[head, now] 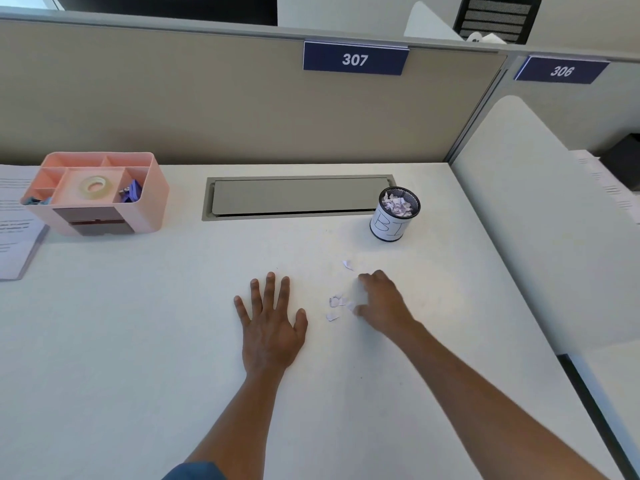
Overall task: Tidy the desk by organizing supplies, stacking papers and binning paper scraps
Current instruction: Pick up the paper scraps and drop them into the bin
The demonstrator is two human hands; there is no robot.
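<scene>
Head view, step: binning paper scraps; judged near the end, since few scraps remain loose on the desk (138, 341).
Left hand (270, 327): lower centre of frame; flat on the desk, fingers spread, holding nothing.
Right hand (381, 299): right of centre; fingers curled over a blurred white scrap, seemingly pinching it; the grip itself is smeared, so not certain.
Loose scraps (336, 302): small cluster between the two hands; one more scrap (347, 265) just above.
Bin cup (394, 214): mesh cup, right of centre, upper half; already heaped with scraps.
Organizer (100, 192): pink tray, left edge; tape roll (93, 184) and clips inside.
Papers (15, 220): far left, partly under the organizer.
Next move, judged: carry the gathered scrap up to the cup; then return for the cluster.
</scene>
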